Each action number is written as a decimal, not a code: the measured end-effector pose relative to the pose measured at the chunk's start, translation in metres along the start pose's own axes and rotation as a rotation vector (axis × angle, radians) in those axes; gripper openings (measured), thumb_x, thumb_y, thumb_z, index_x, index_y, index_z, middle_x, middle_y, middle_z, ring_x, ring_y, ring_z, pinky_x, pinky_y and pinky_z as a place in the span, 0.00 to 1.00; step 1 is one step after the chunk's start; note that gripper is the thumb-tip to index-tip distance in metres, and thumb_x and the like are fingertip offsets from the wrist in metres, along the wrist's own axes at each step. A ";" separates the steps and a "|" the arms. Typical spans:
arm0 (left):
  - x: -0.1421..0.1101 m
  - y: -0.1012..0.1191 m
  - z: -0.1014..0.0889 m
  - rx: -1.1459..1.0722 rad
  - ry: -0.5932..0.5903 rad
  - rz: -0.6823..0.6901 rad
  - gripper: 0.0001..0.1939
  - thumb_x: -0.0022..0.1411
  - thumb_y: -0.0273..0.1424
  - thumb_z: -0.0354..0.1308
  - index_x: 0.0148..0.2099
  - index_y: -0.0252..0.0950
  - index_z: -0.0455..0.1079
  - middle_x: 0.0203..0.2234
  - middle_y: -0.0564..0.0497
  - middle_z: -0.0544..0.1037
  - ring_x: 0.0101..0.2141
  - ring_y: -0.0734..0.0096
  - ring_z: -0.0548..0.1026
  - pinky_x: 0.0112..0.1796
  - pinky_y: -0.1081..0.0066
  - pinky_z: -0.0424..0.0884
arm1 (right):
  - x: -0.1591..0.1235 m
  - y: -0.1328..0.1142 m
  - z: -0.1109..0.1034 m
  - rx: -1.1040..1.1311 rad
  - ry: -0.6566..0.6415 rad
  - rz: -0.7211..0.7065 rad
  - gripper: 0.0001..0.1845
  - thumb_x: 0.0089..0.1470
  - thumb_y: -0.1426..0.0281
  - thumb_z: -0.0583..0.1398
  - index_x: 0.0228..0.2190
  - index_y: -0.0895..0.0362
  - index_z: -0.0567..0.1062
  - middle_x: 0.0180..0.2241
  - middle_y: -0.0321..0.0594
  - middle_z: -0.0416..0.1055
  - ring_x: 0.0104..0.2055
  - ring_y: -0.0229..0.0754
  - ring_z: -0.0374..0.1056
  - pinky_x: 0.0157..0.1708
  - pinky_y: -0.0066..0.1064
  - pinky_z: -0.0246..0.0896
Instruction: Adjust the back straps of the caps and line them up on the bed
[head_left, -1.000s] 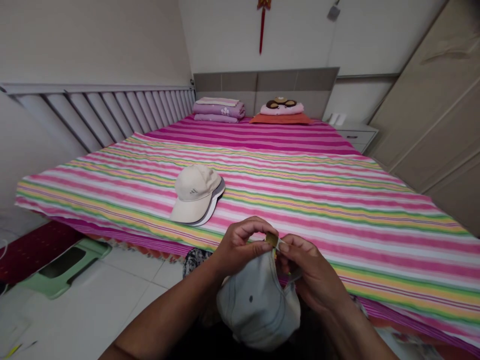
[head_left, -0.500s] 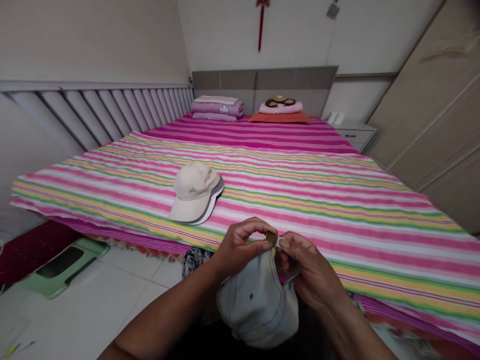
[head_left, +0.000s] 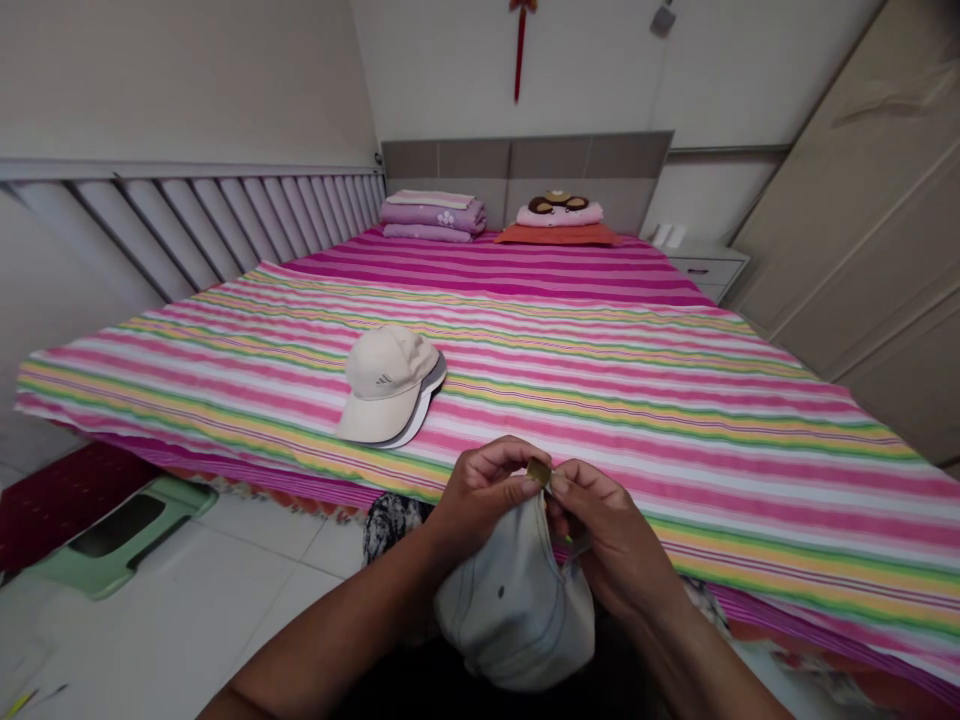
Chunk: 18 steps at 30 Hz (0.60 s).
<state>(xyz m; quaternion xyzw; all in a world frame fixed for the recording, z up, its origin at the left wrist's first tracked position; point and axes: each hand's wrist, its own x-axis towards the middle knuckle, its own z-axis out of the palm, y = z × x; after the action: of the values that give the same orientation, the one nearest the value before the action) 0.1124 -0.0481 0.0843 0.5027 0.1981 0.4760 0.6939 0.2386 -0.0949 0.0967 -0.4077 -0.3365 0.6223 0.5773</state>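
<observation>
A pale grey baseball cap (head_left: 514, 615) is held in the air just off the edge of the bed, its back opening turned up and away from the person. Its long axis runs roughly upright in view, from the strap down to the rounded crown, and the brim is out of sight. At the top of the opening sits a small brass strap buckle (head_left: 537, 472), tilted and pinched between both hands.

The left hand (head_left: 480, 490) curls in from the left, with thumb and bent fingers closed at the buckle. The right hand (head_left: 615, 540) comes in from the right, its fingertips (head_left: 566, 482) pressed on the strap beside the buckle. The hands are close together, almost touching. Compared with a second earlier, the grip and the cap look nearly the same, while the buckle shows a slightly different angle.

Beyond them, on the pink, yellow and green striped bed sheet (head_left: 637, 400), lies a stack of beige caps (head_left: 386, 385) with brims facing the person. Folded lilac bedding (head_left: 433, 216) and an orange pillow (head_left: 556, 234) lie by the grey headboard (head_left: 525, 160). A green plastic stool (head_left: 124, 535) stands on the tiled floor (head_left: 225, 600).
</observation>
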 end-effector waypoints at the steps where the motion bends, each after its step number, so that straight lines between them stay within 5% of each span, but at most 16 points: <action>1: 0.000 -0.001 0.000 0.001 0.000 -0.002 0.10 0.47 0.27 0.62 0.36 0.34 0.72 0.29 0.51 0.72 0.30 0.76 0.70 0.34 0.74 0.65 | 0.000 0.000 0.001 0.000 0.005 -0.003 0.13 0.40 0.64 0.64 0.18 0.58 0.66 0.14 0.30 0.61 0.16 0.30 0.52 0.16 0.23 0.46; 10: 0.000 -0.001 -0.006 -0.056 0.057 -0.056 0.12 0.45 0.27 0.63 0.35 0.33 0.70 0.28 0.52 0.72 0.29 0.78 0.68 0.32 0.76 0.63 | 0.001 -0.005 -0.007 -0.225 0.012 -0.065 0.11 0.43 0.64 0.62 0.20 0.57 0.67 0.18 0.34 0.64 0.22 0.35 0.58 0.24 0.27 0.53; 18: -0.001 -0.005 -0.007 -0.163 -0.006 -0.149 0.13 0.45 0.28 0.63 0.36 0.33 0.69 0.25 0.53 0.71 0.25 0.77 0.70 0.28 0.75 0.66 | 0.005 0.001 -0.003 -0.125 0.007 -0.031 0.11 0.42 0.64 0.63 0.20 0.59 0.69 0.17 0.34 0.64 0.21 0.33 0.57 0.22 0.26 0.51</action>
<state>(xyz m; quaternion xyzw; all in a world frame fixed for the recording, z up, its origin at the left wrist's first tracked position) 0.1090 -0.0453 0.0768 0.4299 0.1935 0.4363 0.7664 0.2413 -0.0904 0.0938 -0.4399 -0.3790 0.5895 0.5616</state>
